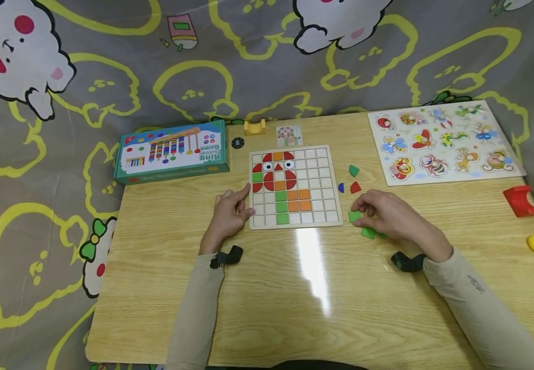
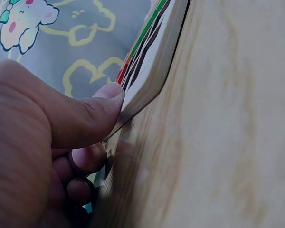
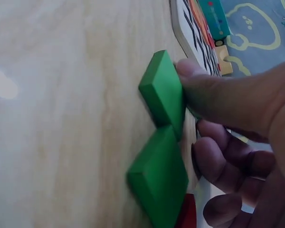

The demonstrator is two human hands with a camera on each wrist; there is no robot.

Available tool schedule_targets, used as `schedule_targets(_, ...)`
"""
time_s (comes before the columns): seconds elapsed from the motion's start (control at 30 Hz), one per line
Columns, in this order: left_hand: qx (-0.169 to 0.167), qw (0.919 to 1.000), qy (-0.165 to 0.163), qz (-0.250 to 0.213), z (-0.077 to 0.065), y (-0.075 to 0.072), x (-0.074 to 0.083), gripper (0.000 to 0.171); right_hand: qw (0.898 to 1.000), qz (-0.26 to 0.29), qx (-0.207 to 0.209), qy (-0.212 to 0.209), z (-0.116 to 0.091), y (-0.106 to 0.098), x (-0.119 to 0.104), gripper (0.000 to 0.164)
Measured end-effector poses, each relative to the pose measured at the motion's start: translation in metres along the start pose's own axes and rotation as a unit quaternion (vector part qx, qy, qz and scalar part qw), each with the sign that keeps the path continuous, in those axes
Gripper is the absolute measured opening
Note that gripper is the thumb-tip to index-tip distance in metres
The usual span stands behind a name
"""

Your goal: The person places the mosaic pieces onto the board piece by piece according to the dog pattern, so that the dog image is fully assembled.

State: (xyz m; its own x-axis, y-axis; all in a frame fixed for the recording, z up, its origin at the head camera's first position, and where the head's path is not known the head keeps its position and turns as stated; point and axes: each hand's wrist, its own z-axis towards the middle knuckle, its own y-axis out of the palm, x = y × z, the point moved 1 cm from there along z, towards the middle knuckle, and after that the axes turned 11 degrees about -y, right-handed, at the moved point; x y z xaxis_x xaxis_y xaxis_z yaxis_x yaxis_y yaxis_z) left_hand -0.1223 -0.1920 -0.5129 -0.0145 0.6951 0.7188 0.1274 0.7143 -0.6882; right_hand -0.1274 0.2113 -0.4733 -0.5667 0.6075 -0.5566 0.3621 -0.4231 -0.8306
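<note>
A white gridded wooden board (image 1: 318,159) holds red, orange and green tiles and two eye tiles. Against its left side my left hand (image 1: 229,211) rests, thumb near the front corner and index finger farther back. In the left wrist view the thumb (image 2: 102,111) presses on the board's edge (image 2: 147,83). My right hand (image 1: 389,213), to the right of the board, pinches a green square tile (image 1: 354,216) between thumb and index finger. Another green square tile (image 1: 367,233) lies just below that hand. Two green tiles show up close beside the thumb (image 3: 218,97) in the right wrist view.
A green quarter-circle tile (image 1: 353,170), a red one (image 1: 355,187) and a blue tile (image 1: 341,188) lie right of the board. Behind it are a picture card (image 1: 289,135) and a yellow block (image 1: 255,127). A game box (image 1: 171,152) stands left, an insect puzzle (image 1: 449,141) right.
</note>
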Motion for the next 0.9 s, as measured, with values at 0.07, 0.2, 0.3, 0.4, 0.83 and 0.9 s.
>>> schedule_targets(0.07,-0.001,1.0,0.001,-0.001,0.001,0.001,0.001,0.067,1.0,0.005,0.005,0.01,-0.001,-0.002,0.002,0.025)
schedule_targets(0.2,-0.003,1.0,-0.002,-0.001,0.001,0.002,0.001,0.067,0.999,0.008,0.025,0.022,-0.001,-0.007,0.009,0.022)
schedule_targets(0.3,0.001,1.0,-0.009,0.001,0.0,0.001,-0.001,0.068,0.999,0.004,0.047,0.022,0.0,-0.013,0.016,0.021)
schedule_targets(0.4,0.007,0.9999,-0.014,-0.002,-0.002,-0.002,-0.003,0.068,0.997,-0.006,0.072,0.02,-0.001,-0.022,0.024,0.021)
schedule_targets(0.83,0.011,0.9997,0.004,-0.021,-0.004,0.0,0.0,0.067,0.999,0.037,-0.001,0.032,-0.046,-0.036,0.035,0.049)
schedule_targets(0.9,0.01,0.9997,0.011,-0.02,-0.003,0.002,0.0,0.067,0.999,0.033,0.001,0.031,-0.052,-0.032,0.036,0.053)
